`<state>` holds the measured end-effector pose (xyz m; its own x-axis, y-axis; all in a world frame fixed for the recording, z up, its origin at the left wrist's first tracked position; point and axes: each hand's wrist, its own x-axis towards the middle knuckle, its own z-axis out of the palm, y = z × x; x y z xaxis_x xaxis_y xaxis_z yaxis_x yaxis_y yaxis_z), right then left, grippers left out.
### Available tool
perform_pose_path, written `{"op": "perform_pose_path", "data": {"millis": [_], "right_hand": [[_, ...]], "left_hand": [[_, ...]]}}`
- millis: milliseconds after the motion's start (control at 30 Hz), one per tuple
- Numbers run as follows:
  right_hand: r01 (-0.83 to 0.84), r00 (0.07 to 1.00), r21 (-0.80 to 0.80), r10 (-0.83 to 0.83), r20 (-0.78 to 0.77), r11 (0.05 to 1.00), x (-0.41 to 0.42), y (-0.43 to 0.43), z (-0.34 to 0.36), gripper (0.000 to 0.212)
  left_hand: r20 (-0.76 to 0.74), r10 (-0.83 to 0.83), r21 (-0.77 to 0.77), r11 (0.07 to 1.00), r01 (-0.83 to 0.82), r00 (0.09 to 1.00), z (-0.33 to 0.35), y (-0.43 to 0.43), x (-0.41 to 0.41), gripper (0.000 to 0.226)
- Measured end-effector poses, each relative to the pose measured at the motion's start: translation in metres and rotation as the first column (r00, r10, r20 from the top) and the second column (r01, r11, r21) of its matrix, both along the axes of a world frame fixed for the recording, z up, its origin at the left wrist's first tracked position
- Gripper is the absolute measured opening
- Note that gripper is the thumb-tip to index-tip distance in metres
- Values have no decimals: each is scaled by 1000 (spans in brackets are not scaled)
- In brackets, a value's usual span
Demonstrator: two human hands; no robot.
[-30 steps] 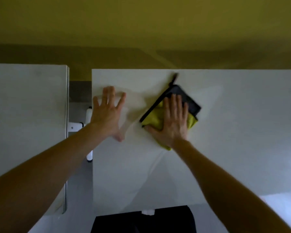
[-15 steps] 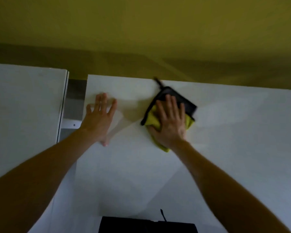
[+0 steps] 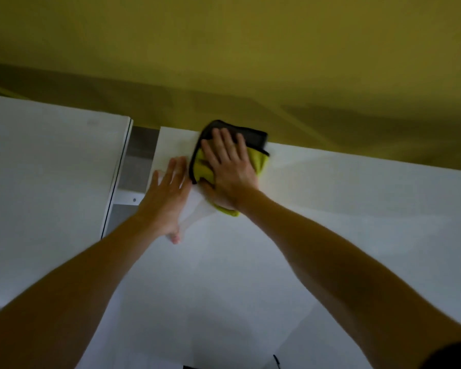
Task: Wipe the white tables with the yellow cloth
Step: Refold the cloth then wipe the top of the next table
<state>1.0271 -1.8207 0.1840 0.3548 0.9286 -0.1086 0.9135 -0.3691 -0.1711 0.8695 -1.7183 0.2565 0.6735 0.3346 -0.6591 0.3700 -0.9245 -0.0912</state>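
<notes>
Yellow cloth (image 3: 258,162) with a dark border lies at the far edge of the white table (image 3: 330,235), pressed flat under the right hand (image 3: 229,169), fingers straight. Just beside it, the left hand (image 3: 168,198) rests flat on the same table, fingers straight.

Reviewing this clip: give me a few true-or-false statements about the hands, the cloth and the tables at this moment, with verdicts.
1. The right hand presses flat on the yellow cloth. True.
2. A gap separates the left table from the right table. True.
3. The left hand grips the cloth. False: it rests flat on the right table, left of the cloth.
4. The cloth lies on the left table. False: it is at the right table's far edge.
</notes>
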Motion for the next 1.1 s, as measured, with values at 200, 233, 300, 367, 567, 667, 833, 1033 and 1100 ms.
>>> {"op": "perform_pose_path", "data": {"millis": [200, 233, 300, 367, 567, 667, 833, 1033, 1100], "right_hand": [[-15, 1000, -4, 15, 14, 1000, 26, -52, -2, 92], [42, 999, 1, -42, 12, 999, 39, -80, -3, 95], [161, 987, -15, -161, 20, 987, 70, -139, 1, 99], [297, 955, -82, -296, 32, 951, 89, -179, 10, 102], [440, 897, -44, -441, -14, 897, 42, -109, 10, 76], [271, 962, 9, -270, -28, 963, -8, -39, 9, 67], [192, 980, 86, -186, -70, 978, -4, -44, 5, 62], [724, 690, 33, -724, -6, 689, 112, -207, -5, 83], [781, 625, -24, -780, 17, 625, 120, -220, -5, 80]], "left_hand": [[-21, 20, 16, 1000, -20, 1000, 1, -2, 0, 193], [-35, 21, 13, 1000, -21, 999, 1, -1, -1, 192], [-41, 18, -9, 1000, -18, 999, 2, 1, -2, 190], [-30, 13, -30, 999, -14, 999, 2, 4, -4, 189], [42, 23, -89, 996, -20, 999, -1, 12, -8, 189], [63, 6, -50, 999, -3, 998, 0, 10, -7, 191], [54, -38, -5, 999, 38, 998, 0, 6, -7, 195], [22, -96, -15, 995, 96, 995, 1, 3, 4, 187], [13, -96, -3, 995, 96, 995, -1, 5, 3, 185]]}}
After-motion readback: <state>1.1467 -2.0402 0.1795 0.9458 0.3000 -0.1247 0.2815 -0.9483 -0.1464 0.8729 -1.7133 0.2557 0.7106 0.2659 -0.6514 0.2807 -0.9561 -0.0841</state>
